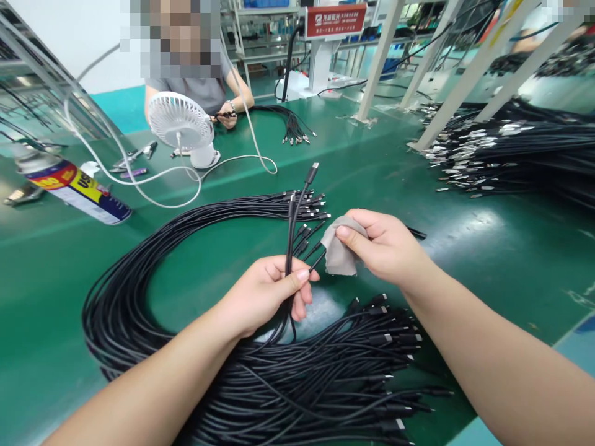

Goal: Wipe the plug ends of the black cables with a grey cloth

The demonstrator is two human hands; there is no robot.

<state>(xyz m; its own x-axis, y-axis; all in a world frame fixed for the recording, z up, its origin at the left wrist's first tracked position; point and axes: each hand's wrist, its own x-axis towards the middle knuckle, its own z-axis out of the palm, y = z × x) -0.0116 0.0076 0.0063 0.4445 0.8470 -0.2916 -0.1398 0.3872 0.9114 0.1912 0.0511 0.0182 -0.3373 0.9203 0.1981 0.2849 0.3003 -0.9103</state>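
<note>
My left hand [283, 285] is closed around a few black USB cables [292, 232], whose plug ends stick up above the fingers. One cable runs from this hand toward a grey cloth [343, 251]. Thumb and fingers of my right hand [381, 244] pinch the cloth, which is wrapped about that cable's end and hides the plug. Below my hands lies a large bundle of black cables [297, 378], plugs pointing right. It curves round on the left to more plug ends [311, 204] behind my left hand.
A white fan [179, 124] with a white cord stands at the far left, near a spray can [74, 186]. Across the green table [372, 161], a person [199, 93] handles cables. More cables [511, 148] are piled at right beside slanted posts [455, 80].
</note>
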